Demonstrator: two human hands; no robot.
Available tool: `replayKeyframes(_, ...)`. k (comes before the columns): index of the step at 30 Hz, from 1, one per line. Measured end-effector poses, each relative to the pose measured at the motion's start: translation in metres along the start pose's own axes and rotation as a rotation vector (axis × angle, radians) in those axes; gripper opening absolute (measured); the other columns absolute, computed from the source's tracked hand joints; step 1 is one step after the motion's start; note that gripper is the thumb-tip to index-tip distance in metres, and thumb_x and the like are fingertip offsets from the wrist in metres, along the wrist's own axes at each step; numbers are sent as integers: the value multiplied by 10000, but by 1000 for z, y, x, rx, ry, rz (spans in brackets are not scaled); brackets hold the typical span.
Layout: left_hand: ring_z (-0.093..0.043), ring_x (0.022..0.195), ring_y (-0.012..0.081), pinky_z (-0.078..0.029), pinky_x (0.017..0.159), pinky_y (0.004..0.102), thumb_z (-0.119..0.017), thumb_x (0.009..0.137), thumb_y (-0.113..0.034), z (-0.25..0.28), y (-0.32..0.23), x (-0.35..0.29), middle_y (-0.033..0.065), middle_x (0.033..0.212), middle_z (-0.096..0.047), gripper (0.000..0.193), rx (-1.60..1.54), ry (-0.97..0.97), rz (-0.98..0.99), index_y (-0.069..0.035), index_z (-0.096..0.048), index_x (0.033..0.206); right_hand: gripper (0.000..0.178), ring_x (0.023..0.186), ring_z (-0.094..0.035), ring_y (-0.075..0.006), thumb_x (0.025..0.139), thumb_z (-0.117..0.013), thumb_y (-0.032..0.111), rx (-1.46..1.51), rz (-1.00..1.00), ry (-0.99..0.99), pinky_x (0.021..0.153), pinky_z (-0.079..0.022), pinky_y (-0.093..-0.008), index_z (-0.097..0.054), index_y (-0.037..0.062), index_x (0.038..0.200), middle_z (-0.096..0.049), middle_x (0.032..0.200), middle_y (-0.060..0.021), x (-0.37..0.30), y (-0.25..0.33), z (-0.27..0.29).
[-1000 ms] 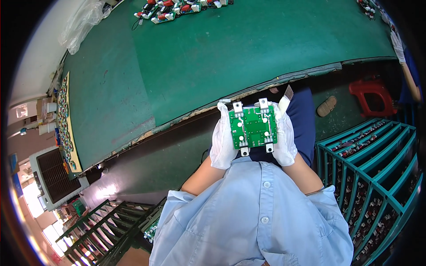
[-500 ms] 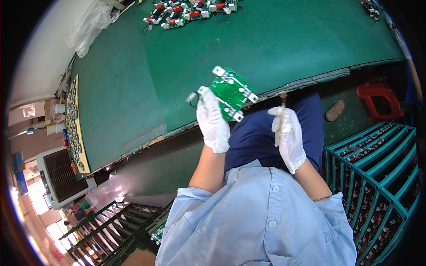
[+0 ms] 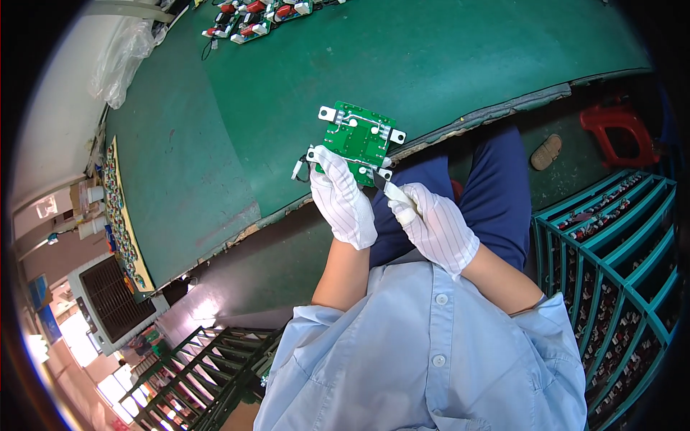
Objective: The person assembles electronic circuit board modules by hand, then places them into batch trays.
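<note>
My left hand (image 3: 341, 197), in a white glove, grips a green circuit board (image 3: 352, 140) at its near left corner. Pale metal tabs with round holes stick out at the board's corners, and its soldered side faces up. A short black wire with a white end piece (image 3: 297, 169) hangs off its left side. In my right hand (image 3: 435, 226), also gloved, is a small tool (image 3: 392, 191) with a pale handle and a dark flat tip. That tip is at the board's near right corner, by a tab; whether it touches cannot be made out. The board is held above the table's near edge.
Several assembled boards (image 3: 248, 27) lie on the green table (image 3: 302, 79) at the far left. A teal rack (image 3: 611, 280) filled with boards stands at my right, near a red stool (image 3: 618, 136). A dark green rack (image 3: 201, 381) is at lower left, and plastic sheeting (image 3: 122, 68) lies beyond the table's left edge.
My right hand has moved left and up, bringing the tool to the board's near right corner. The board has turned slightly in my left hand. The whole view has shifted a little.
</note>
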State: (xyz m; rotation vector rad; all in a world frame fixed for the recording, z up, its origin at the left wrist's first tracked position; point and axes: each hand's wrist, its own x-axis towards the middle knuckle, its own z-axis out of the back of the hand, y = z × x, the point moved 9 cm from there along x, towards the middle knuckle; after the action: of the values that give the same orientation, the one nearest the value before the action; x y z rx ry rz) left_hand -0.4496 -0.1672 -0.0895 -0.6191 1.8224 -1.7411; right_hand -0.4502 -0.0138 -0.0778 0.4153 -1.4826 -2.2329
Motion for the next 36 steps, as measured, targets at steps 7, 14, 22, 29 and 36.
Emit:
replayKeyframes(7, -593, 569, 161, -503, 527, 255, -349, 943, -423, 5, 2, 0, 83, 823, -606, 430, 103, 36, -129, -26, -505, 989, 190, 627, -586, -301, 851, -530, 149, 47, 56, -150, 534, -449, -340, -523, 1, 970, -576, 721, -147, -10, 18, 23)
replayKeyframes(14, -444, 638, 105, -391, 583, 250, -370, 961, -320, 3, 3, 0, 46, 722, -495, 350, -85, 14, 12, -1, -492, 884, 207, 618, -584, -307, 829, -566, 186, -40, 30, -153, 531, -462, -340, -529, 20, 947, -595, 740, -140, -2, 2, 27)
replayKeyframes(22, -468, 669, 104, -398, 596, 229, -376, 960, -314, 7, 9, -6, 45, 770, -520, 334, -81, 34, 24, -8, -505, 922, 185, 572, -570, -320, 848, -556, 238, -141, 35, -214, 498, -445, -370, -551, 58, 886, -581, 659, -132, 14, -1, 39)
replayKeyframes(29, -433, 639, 99, -368, 562, 276, -402, 945, -347, 8, 13, -4, 23, 763, -521, 351, 220, 184, 4, -14, -511, 946, 287, 534, -519, -148, 899, -466, 236, 75, -178, -292, 502, -418, -273, -554, -18, 1000, -587, 735, -83, 4, -47, 70)
replayKeyframes(36, -586, 845, 179, -500, 736, 320, -362, 847, -609, -15, 7, -46, 107, 980, -590, 674, -113, 550, 377, 4, -494, 1094, 331, 595, -493, -69, 900, -493, 215, 575, -168, -70, 544, -411, -205, -497, -19, 1134, -552, 771, -36, 8, -24, 58)
